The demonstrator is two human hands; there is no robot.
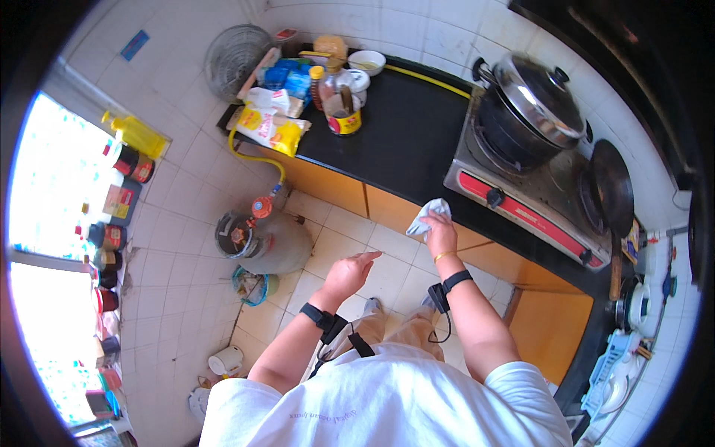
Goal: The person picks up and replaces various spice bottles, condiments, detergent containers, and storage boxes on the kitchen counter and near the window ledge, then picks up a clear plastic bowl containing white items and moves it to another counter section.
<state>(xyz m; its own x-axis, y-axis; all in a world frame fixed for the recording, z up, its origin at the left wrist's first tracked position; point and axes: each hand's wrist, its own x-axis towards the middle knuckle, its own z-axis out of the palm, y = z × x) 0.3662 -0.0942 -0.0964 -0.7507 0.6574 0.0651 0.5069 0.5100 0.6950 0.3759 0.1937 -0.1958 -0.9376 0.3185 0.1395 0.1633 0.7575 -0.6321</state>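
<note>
My right hand (442,236) grips a bunched pale cloth (429,217) close to the front edge of the black countertop (391,134). Nothing is in my left hand (352,274), which hovers above the tiled floor with its fingers stretched out and close together. Right of the cloth stands a two-burner gas stove (525,207) with a red front panel. A large lidded steel pot (530,106) sits on its left burner, and a dark wok (613,187) leans over the right one.
Bottles, food packets (271,125) and a white bowl (367,61) crowd the counter's left end. Below it, a gas cylinder (279,243) stands beside a small lined bin (251,286). Sauce bottles (120,201) line the windowsill. A blue dish rack (606,366) holds plates at right.
</note>
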